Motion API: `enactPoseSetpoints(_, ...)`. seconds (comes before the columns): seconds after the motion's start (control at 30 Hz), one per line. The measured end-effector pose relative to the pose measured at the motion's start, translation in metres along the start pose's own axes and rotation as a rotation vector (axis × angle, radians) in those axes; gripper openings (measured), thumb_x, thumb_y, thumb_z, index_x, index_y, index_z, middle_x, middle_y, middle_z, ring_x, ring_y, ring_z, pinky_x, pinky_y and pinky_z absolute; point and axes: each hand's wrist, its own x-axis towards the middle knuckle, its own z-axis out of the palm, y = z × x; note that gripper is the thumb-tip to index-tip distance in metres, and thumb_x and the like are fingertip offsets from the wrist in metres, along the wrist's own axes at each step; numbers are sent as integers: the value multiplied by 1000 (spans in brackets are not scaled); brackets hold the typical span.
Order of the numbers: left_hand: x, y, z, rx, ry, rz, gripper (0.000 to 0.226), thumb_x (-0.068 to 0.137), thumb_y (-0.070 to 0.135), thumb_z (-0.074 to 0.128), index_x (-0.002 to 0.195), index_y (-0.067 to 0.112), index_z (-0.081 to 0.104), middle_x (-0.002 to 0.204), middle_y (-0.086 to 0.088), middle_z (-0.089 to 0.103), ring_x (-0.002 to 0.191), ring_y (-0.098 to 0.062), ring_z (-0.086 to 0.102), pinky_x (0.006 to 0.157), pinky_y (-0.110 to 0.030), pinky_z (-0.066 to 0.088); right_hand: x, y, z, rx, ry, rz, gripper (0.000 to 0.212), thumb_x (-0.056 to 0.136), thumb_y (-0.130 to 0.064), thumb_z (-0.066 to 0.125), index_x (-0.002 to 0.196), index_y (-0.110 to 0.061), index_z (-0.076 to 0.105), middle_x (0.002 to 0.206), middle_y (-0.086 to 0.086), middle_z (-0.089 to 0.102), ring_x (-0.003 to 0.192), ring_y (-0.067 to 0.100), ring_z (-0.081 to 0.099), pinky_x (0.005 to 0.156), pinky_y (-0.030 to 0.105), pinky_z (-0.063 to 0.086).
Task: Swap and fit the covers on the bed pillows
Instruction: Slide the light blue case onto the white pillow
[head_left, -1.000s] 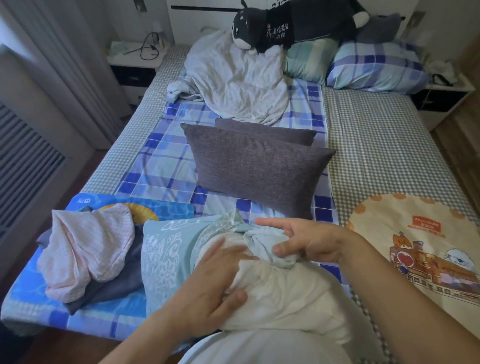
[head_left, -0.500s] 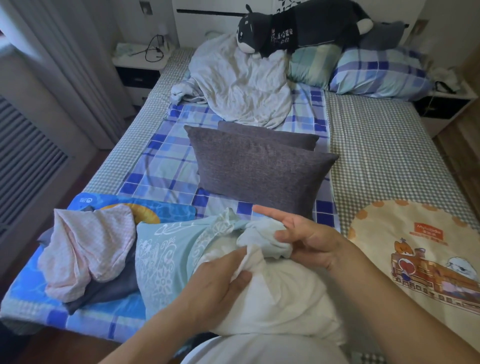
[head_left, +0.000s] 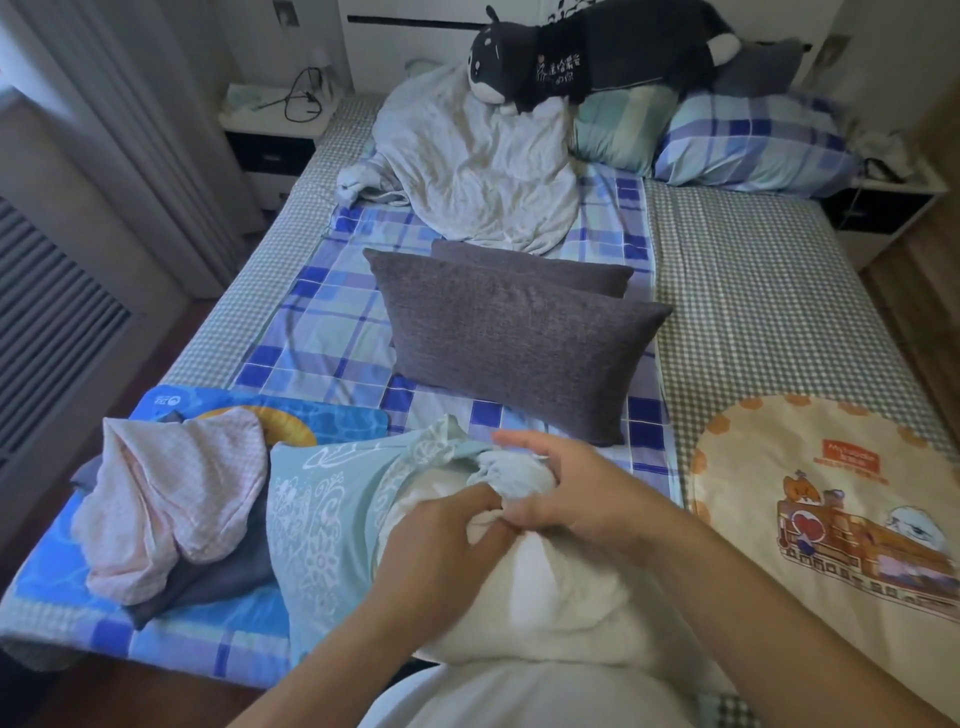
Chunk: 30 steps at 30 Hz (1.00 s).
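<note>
At the bed's foot, both hands' fingers curl tight — left hand (head_left: 447, 540) pinching white pillow (head_left: 545, 597), right hand (head_left: 576, 499) gripping pale-blue cover (head_left: 322, 519).

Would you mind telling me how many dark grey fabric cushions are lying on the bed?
2. The front dark grey fabric cushion lies mid-bed on the blue checked sheet; the second grey cushion sits directly behind it, mostly hidden. More could be concealed under the crumpled pale duvet.
</note>
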Motion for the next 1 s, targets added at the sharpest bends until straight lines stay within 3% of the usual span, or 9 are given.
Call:
enactPoseSetpoints(0.17,3,2,9,395,370,23,13,77,42,57,87,32,57,95,2,51,92,-27,48,75,-39,35,-21,7,13,-191,-4,-2,89,83,7,52,143,-58,38,125,-19,64,88,-5,66,70,13,50)
enactPoseSetpoints(0.3,-6,4,4,487,143,-178,32,97,48,43,76,24,35,73,4,59,75,-23,59,64,-36,41,-28,13,21,-136,0,5,95,83,19,42,145,-53,31,99,-24,69,87,-10,63,72,10,45)
enactPoseSetpoints(0.37,-4,5,-1,273,93,-246,42,100,45,44,66,19,44,65,4,59,69,-21,56,66,-38,43,-32,11,27,-106,27,-10,96,82,20,38,142,-54,33,110,-23,69,94,-10,63,79,10,46)
enactPoseSetpoints(0.43,2,11,-9,-151,-61,-416,43,99,39,51,64,16,58,61,8,62,68,-19,58,70,-39,47,-36,8,39,-198,79,-53,93,79,14,38,145,-52,37,137,-16,58,120,-3,55,102,19,44)
enactPoseSetpoints(0.57,14,27,-8,-960,-175,-682,24,93,23,68,100,2,77,94,-17,77,92,-33,74,91,-45,58,-45,13,76,-854,63,-294,71,75,-6,51,143,-25,44,130,-1,53,123,19,46,110,25,34)
enactPoseSetpoints(0.7,9,26,0,-1216,-54,-822,22,98,9,57,109,-5,70,100,-22,75,86,-32,75,80,-40,58,-54,15,60,-828,-63,-305,69,80,-6,50,143,-33,42,137,-7,51,128,9,45,111,25,37)
enactPoseSetpoints(0.77,4,24,-2,-1301,-51,-815,28,101,12,50,113,-3,70,105,-23,74,91,-31,75,85,-40,56,-52,6,38,-528,23,-161,48,88,-1,46,122,-33,57,121,-12,65,109,-3,60,88,16,49)
enactPoseSetpoints(0.87,-2,21,-1,-1344,-74,-725,30,99,10,50,116,-2,70,112,-22,72,106,-32,71,102,-43,50,-25,7,7,-264,239,-18,5,96,-20,65,95,-24,62,95,-2,70,78,13,71,63,25,56)
enactPoseSetpoints(1.0,-10,21,-1,-1449,-81,-635,32,97,12,48,111,-2,74,115,-21,72,103,-29,72,99,-41,49,2,6,-10,-548,-108,-17,14,86,-49,73,93,-37,69,87,-10,69,71,0,60,72,26,50)
